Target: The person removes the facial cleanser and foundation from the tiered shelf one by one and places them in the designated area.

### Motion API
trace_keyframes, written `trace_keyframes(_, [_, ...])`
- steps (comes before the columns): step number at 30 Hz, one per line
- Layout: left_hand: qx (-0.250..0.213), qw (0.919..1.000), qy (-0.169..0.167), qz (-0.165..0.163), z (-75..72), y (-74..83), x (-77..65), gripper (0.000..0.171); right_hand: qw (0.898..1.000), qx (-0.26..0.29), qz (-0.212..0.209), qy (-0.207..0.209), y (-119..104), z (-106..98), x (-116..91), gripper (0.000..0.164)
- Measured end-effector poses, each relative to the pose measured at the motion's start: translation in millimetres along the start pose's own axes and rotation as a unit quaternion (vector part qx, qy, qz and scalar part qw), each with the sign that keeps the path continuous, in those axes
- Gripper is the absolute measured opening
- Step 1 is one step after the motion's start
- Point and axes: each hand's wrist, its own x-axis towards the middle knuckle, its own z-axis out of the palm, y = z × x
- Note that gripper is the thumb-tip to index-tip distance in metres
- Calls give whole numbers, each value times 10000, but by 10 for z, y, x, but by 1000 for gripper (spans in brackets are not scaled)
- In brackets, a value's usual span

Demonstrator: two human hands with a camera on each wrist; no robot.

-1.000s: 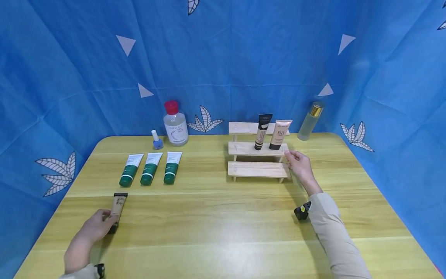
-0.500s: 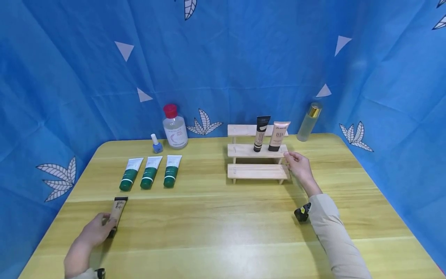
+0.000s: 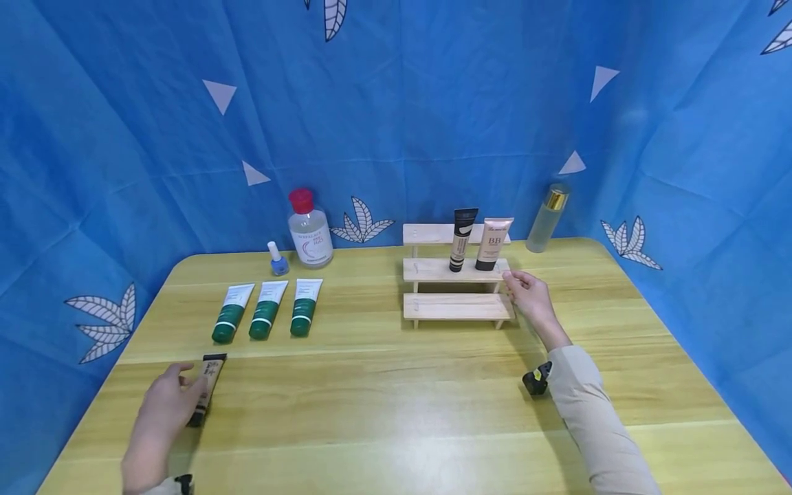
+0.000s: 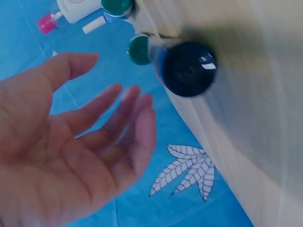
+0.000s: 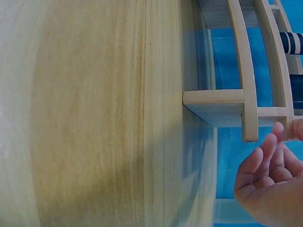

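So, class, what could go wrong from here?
A jolt from the right hand, which pinches an end of the middle shelf of the wooden rack, might topple the black tube and pink tube standing there. The left hand, loosely open by the beige tube, could knock it askew.

Table (image 3: 371, 385): smooth wood grain, satin sheen | rack (image 3: 458, 306): matt wood | curtain (image 3: 346, 103): creased cloth | tube cap (image 4: 187, 71): glossy plastic | gold bottle cap (image 3: 557, 199): metallic shine
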Motion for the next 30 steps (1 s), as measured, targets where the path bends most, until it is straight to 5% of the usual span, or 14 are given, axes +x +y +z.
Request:
trace_keyframes(8, [-276, 9911, 864, 974, 131, 220, -51, 47, 10000, -42, -6, 20, 7, -1, -2, 59])
trace_keyframes(16, [-624, 9779, 1068, 1683, 293, 465, -49, 44, 10000, -33, -30, 26, 17, 11, -12, 59])
trace_keyframes(30, [-654, 9638, 1141, 2320, 481, 977, -7, 40, 9999, -55, -77, 39, 31, 3, 3, 61])
